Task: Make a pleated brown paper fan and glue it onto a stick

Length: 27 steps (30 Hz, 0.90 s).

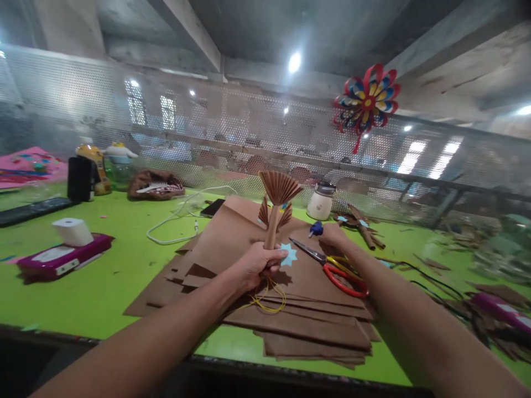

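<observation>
My left hand [265, 261] is closed around the rolled stem of a brown paper flower [281, 188], which stands upright with a pleated fan top and small pleated side leaves. A light-blue paper star [290, 255] shows at my left thumb; I cannot tell if it is pinched there. Yellow string [271, 301] loops below that hand. My right hand [333, 235] is closed on a hot glue gun [316, 228], its blue nozzle end pointing left and its body mostly hidden. Red-handled scissors [344, 281] lie on the stacked brown paper [232, 235] beneath my right forearm.
On the green table [120, 249] stand a white jar [320, 202] and a purple pack [66, 255] with a white block on it. Finished-looking paper stems [365, 232] lie at right, near a black cable [431, 279]. A perforated screen [249, 127] rises behind.
</observation>
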Tool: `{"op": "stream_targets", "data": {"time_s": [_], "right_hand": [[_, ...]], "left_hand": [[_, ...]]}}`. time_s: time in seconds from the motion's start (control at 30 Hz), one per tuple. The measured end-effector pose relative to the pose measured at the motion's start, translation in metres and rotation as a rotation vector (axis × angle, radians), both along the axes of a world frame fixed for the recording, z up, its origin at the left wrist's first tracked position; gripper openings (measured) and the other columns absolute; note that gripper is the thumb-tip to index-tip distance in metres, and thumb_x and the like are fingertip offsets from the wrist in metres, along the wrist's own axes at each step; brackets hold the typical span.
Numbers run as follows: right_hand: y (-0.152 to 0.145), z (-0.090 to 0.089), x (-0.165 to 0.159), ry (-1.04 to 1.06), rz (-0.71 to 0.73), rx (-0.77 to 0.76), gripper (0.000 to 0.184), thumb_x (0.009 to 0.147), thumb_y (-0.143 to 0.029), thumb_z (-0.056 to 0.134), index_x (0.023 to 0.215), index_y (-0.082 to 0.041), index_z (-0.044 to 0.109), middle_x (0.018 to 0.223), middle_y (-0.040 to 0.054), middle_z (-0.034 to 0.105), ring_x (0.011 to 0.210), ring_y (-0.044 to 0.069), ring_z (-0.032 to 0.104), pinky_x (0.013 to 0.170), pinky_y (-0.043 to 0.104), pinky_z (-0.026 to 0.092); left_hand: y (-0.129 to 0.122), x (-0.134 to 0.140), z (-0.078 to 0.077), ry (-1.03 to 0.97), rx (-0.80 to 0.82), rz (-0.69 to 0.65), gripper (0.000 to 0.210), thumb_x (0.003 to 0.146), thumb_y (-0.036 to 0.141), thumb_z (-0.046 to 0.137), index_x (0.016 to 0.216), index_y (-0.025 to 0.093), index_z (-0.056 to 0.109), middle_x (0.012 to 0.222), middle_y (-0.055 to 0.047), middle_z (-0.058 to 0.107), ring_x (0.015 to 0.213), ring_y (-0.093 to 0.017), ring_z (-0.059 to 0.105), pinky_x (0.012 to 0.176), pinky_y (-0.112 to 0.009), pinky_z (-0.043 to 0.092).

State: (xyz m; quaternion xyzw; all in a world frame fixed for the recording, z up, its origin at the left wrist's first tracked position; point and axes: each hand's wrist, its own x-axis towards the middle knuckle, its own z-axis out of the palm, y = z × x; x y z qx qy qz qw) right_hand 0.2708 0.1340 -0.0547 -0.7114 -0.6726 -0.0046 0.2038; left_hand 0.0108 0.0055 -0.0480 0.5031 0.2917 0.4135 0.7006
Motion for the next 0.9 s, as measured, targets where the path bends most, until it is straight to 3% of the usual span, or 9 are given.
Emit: {"op": "stream_targets", "data": {"time_s": [0.1, 0.23, 0.4, 0.43, 0.47, 0.53, 0.6, 0.7, 0.9], "right_hand": [[-0.001, 0.002, 0.001, 0.008, 0.002, 0.046, 0.012, 0.055, -0.011, 0.063, 0.066, -0.011, 0.067, 0.079, 0.0171, 0.066, 0.085, 0.029, 0.059, 0.071, 0.033, 0.042], [-0.013, 0.018, 0.011, 0.108, 0.029, 0.133, 0.016, 0.06, -0.022, 0.063, 0.072, -0.012, 0.068, 0.074, 0.0126, 0.067, 0.081, 0.026, 0.06, 0.067, 0.029, 0.042], [-0.051, 0.038, 0.023, 0.309, 0.087, 0.219, 0.036, 0.075, -0.039, 0.051, 0.095, -0.011, 0.061, 0.079, 0.0112, 0.067, 0.071, 0.022, 0.063, 0.057, 0.028, 0.046], [-0.061, 0.04, 0.022, 0.389, 0.147, 0.233, 0.039, 0.079, -0.043, 0.045, 0.099, -0.012, 0.059, 0.085, 0.0101, 0.067, 0.071, 0.02, 0.063, 0.057, 0.027, 0.047], [-0.072, 0.043, 0.02, 0.624, 0.279, 0.251, 0.04, 0.079, -0.045, 0.047, 0.101, -0.013, 0.057, 0.089, 0.0109, 0.066, 0.072, 0.02, 0.064, 0.057, 0.028, 0.048], [-0.094, 0.048, 0.011, 0.938, 0.509, 0.168, 0.038, 0.076, -0.048, 0.053, 0.094, -0.015, 0.059, 0.089, 0.0107, 0.065, 0.074, 0.021, 0.065, 0.061, 0.031, 0.05], [-0.112, 0.053, -0.002, 1.046, 0.649, 0.04, 0.035, 0.076, -0.048, 0.055, 0.087, -0.015, 0.06, 0.088, 0.0107, 0.065, 0.074, 0.022, 0.065, 0.064, 0.033, 0.051], [-0.132, 0.057, -0.022, 1.034, 0.721, -0.079, 0.035, 0.075, -0.048, 0.057, 0.086, -0.015, 0.062, 0.083, 0.0105, 0.066, 0.071, 0.021, 0.064, 0.066, 0.035, 0.052], [-0.146, 0.055, -0.043, 0.83, 0.78, -0.112, 0.035, 0.079, -0.046, 0.051, 0.077, -0.013, 0.062, 0.074, 0.009, 0.065, 0.065, 0.017, 0.061, 0.063, 0.031, 0.052]], "left_hand": [[-0.002, 0.0, 0.002, -0.004, -0.005, -0.015, 0.027, 0.064, 0.03, 0.068, 0.072, 0.012, 0.049, 0.045, 0.008, 0.033, 0.038, -0.001, 0.026, 0.037, -0.018, 0.01], [-0.002, 0.0, 0.0, -0.001, -0.015, 0.01, 0.028, 0.064, 0.031, 0.068, 0.075, 0.013, 0.05, 0.044, 0.009, 0.032, 0.038, -0.002, 0.026, 0.037, -0.018, 0.012], [0.0, 0.002, -0.004, -0.007, -0.057, 0.048, 0.03, 0.062, 0.031, 0.069, 0.077, 0.015, 0.049, 0.046, 0.009, 0.033, 0.037, -0.002, 0.028, 0.035, -0.016, 0.012], [0.001, 0.002, -0.005, -0.012, -0.063, 0.045, 0.029, 0.062, 0.03, 0.069, 0.076, 0.015, 0.049, 0.046, 0.009, 0.033, 0.037, -0.002, 0.029, 0.034, -0.016, 0.012], [0.001, 0.002, -0.005, -0.02, -0.067, 0.041, 0.028, 0.063, 0.029, 0.069, 0.076, 0.014, 0.048, 0.046, 0.009, 0.033, 0.037, -0.002, 0.03, 0.034, -0.015, 0.012], [0.001, 0.002, -0.005, -0.036, -0.073, 0.034, 0.028, 0.063, 0.028, 0.069, 0.075, 0.015, 0.047, 0.047, 0.009, 0.033, 0.037, -0.002, 0.03, 0.033, -0.015, 0.012], [0.001, 0.001, -0.005, -0.044, -0.082, 0.022, 0.027, 0.064, 0.027, 0.068, 0.074, 0.015, 0.046, 0.047, 0.009, 0.032, 0.036, -0.001, 0.029, 0.033, -0.015, 0.012], [0.001, 0.002, -0.004, -0.038, -0.077, 0.003, 0.024, 0.066, 0.026, 0.066, 0.072, 0.015, 0.045, 0.046, 0.01, 0.031, 0.035, -0.001, 0.027, 0.033, -0.015, 0.013], [-0.001, 0.005, -0.003, 0.029, -0.06, 0.009, 0.021, 0.067, 0.026, 0.064, 0.077, 0.014, 0.05, 0.044, 0.009, 0.032, 0.036, -0.002, 0.029, 0.035, -0.016, 0.012]]}}
